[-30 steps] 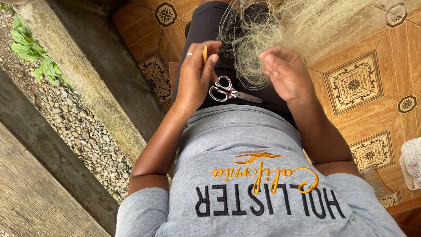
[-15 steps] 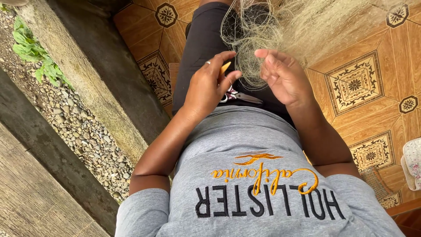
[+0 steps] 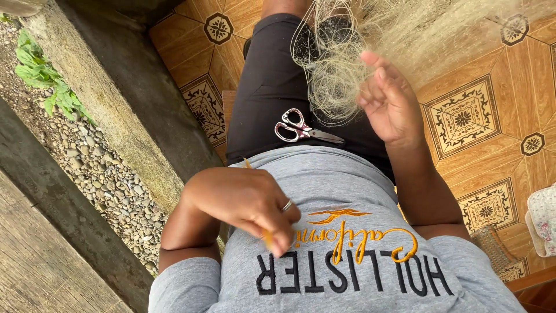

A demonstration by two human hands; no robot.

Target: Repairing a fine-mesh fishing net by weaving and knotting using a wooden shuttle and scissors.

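The fishing net [image 3: 336,64] is fine, pale, translucent filament, tangled and slightly glossy. On the lap just below it, the scissors [image 3: 304,131] have shiny metal blades and smooth handles. The shirt [image 3: 347,185] is matt grey knit cloth, the shorts [image 3: 272,93] matt black cloth. The floor tiles [image 3: 463,122] look smooth and faintly glossy; the concrete ledge [image 3: 116,98] is rough.
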